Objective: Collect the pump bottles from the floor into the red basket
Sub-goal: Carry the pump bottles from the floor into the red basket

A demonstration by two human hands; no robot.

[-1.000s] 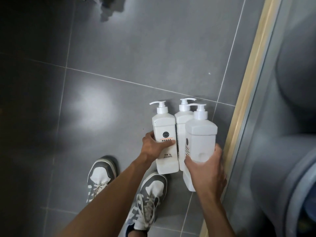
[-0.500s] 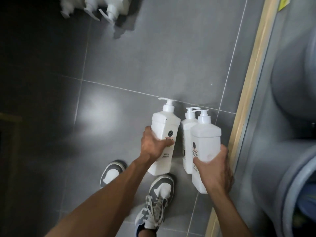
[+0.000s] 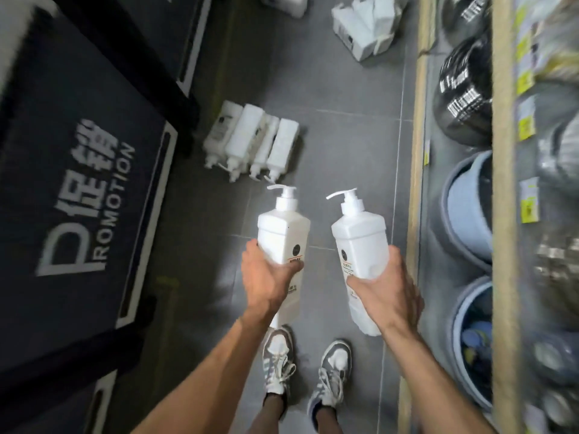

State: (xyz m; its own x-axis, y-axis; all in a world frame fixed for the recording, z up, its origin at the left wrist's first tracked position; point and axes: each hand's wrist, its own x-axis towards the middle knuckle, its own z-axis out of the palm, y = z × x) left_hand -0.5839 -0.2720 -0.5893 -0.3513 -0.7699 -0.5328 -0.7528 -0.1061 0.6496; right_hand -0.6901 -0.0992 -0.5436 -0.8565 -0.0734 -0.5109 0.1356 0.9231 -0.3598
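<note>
I judge this step to be carrying two bottles to the red basket, which I cannot see from here; best to hold each by its body, upright and apart so they do not knock, and mind my footing; my left hand (image 3: 266,277) is wrapped round one pump bottle (image 3: 283,233), thumb across its label; my right hand (image 3: 385,289) clasps the other bottle (image 3: 360,239) likewise; both are held off the tiles (image 3: 344,136), while four more bottles (image 3: 253,142) lie in a row ahead.

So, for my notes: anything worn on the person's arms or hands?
Nothing visible. No sleeves reach into the frame, and the left hand and right hand show no gloves, watch, band or ring.
</note>
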